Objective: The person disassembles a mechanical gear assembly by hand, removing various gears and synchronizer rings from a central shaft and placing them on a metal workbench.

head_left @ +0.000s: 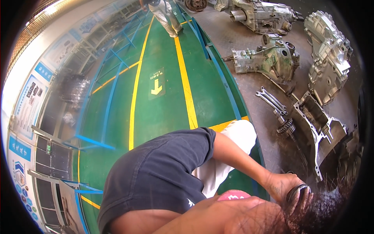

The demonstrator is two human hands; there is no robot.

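Note:
Neither of my hands can be made out. Close in front, a person in a dark shirt (152, 171) and white trousers (222, 171) leans toward the metal bench (251, 91). That person's hand (282, 186) has its fingers around a dark ring-shaped part (297, 192), partly hidden by hair at the lower right. Bare skin fills the bottom middle. Beyond the hand lie a shaft with a gear (286, 126), several combination wrenches (272, 100) and an open cast housing (321, 130) with a flat rim.
A gearbox (267, 60) with a green-tinged casing, another long gearbox (263, 16) and a tall silver casing (327, 56) stand on the bench. Blue rails (222, 74) border the green floor (161, 113) with yellow lines. A person (165, 17) stands far along the walkway.

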